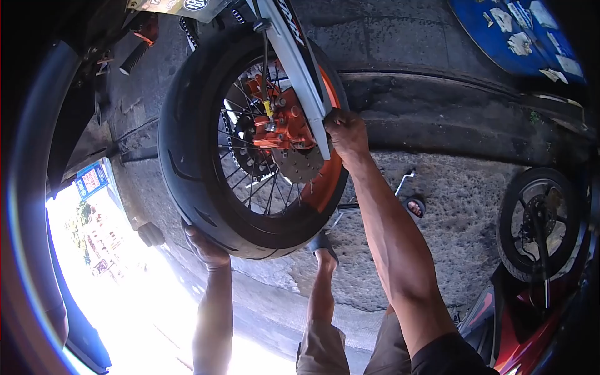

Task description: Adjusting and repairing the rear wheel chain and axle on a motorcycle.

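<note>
A motorcycle rear wheel point(200, 187) with a black tyre, dark spokes and an orange rim fills the upper middle. My left hand point(206, 247) cups the tyre's lower left edge, its thumb showing and its other fingers mostly hidden. Higher up, my right hand point(347, 134) is closed at the lower end of the silver swingarm point(294, 69), beside the tyre. Its fingertips are out of sight. An orange brake caliper point(284, 128) with a yellow-marked hose sits over the brake disc point(300, 169). A chain point(232, 137) shows through the spokes.
Below the wheel are my sandalled feet on rough concrete point(450, 237). A metal rod-like tool point(405, 181) lies near one foot. Another motorcycle's wheel point(509, 231) stands at right, above red bodywork point(531, 337). A blue surface point(481, 31) with paper scraps is at upper right.
</note>
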A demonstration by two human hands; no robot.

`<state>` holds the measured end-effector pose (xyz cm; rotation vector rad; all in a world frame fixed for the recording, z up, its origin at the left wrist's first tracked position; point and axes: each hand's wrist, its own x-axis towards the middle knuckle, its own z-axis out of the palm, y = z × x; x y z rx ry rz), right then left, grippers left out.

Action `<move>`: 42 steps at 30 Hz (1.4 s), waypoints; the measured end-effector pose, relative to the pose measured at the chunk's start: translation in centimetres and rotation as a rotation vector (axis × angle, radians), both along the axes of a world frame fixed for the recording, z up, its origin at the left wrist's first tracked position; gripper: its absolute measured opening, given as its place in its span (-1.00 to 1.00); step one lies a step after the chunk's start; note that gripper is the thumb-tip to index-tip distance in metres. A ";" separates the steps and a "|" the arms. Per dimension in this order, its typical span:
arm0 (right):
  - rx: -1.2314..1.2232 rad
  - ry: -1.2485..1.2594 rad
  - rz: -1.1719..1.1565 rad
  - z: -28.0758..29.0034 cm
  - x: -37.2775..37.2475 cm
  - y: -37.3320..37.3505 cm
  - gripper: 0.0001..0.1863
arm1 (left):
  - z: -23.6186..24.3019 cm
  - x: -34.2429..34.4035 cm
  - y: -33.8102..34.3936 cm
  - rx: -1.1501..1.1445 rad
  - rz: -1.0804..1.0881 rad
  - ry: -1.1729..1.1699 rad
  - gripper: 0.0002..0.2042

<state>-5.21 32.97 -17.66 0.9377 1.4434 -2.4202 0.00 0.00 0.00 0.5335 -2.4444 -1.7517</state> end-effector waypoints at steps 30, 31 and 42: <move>0.106 0.020 -0.105 0.6 0.0 -0.5 -0.81 | 0.7 0.1 0.4 -0.014 0.047 -0.045 -0.18; 0.112 0.020 -0.080 0.7 0.1 -0.5 -0.79 | 0.8 0.0 0.7 -0.026 0.054 -0.052 -0.18; 0.282 -0.056 0.022 1.5 -0.3 0.0 -0.74 | 0.6 0.3 -0.3 -0.170 0.016 0.024 -0.34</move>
